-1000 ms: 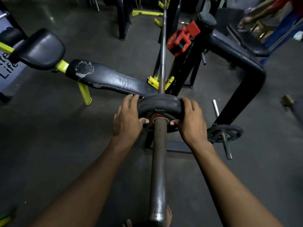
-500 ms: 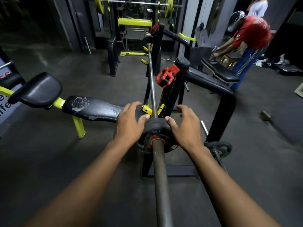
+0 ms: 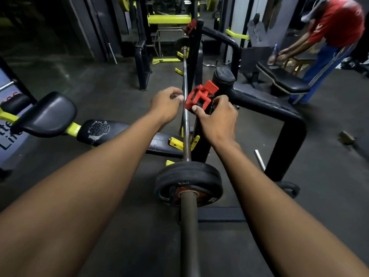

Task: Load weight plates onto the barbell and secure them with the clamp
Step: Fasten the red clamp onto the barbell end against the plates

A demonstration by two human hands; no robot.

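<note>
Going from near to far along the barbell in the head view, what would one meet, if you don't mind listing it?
Bare sleeve → black plate → yellow hooks → right hand on the red clamp, left hand across the bar → far plate.

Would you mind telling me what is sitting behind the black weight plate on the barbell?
Behind the black weight plate, the thin barbell runs across yellow rack hooks. The plate's own bulk hides where it seats.
</note>
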